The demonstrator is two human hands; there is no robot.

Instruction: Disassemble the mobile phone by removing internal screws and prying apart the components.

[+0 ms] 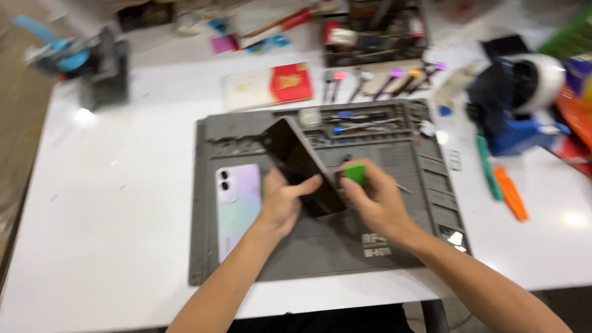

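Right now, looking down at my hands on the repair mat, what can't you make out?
- Head view, green tool: mostly wrapped by the right hand; its shape is hidden.
- Dark phone panel: lower end covered by the left hand; motion blur hides details.
- Small tools in the grey mat top tray: too blurred to identify.
- Blue tape dispenser: blurred beside the right edge.

Both bare forearms reach up and inward from the lower edge, meeting near the middle. The left hand [285,200] is curled, thumb stretched right, its grip closed. The right hand [377,198] has fingers bent in a pinching grip, wrist angled left.
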